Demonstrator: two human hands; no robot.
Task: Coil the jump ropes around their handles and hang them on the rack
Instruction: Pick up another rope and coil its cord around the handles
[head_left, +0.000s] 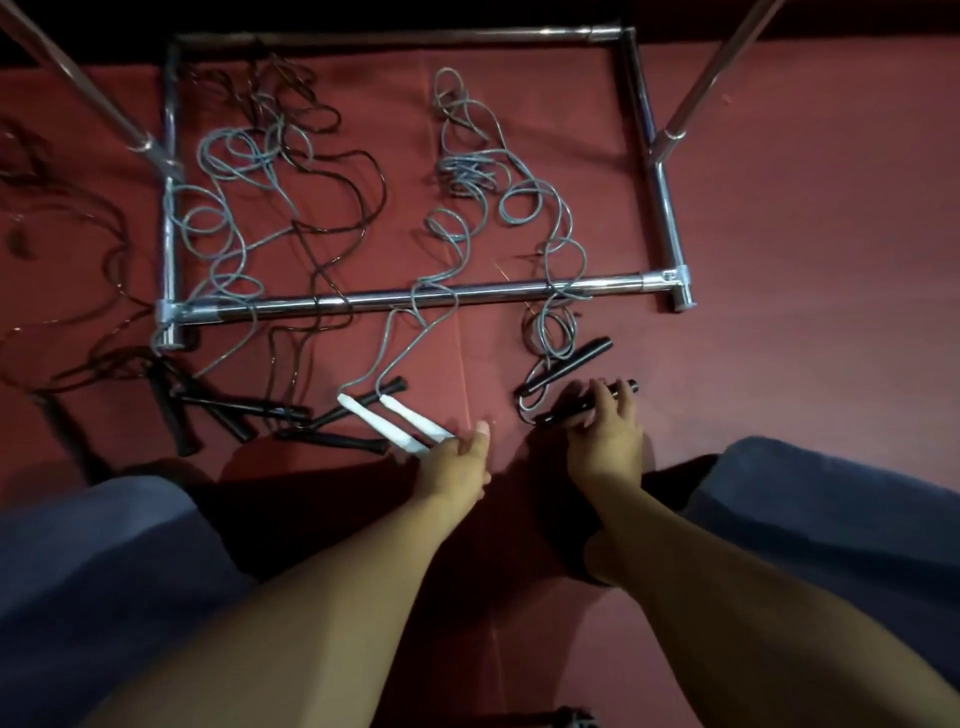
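Several jump ropes sprawl uncoiled on the red floor (779, 260), their cords looping over the near bar of the chrome rack base (363, 300); the rack's uprights run out of view at the top corners. At far left the dark cords blur into the shadow and I cannot follow them. The left hand (457, 457) grips the near ends of the two white handles (395, 421), which lie side by side, long axes slanting up-left, grey cord (447, 249) leaving their far ends. The right hand (605, 421) curls its fingers over a black handle (621, 388) lying almost crosswise, tip pointing right; most of it is hidden beneath the fingers. Its partner, the second black handle (576, 361), lies just beyond, angled up-right. More black handles (234, 405) lie heaped at left.
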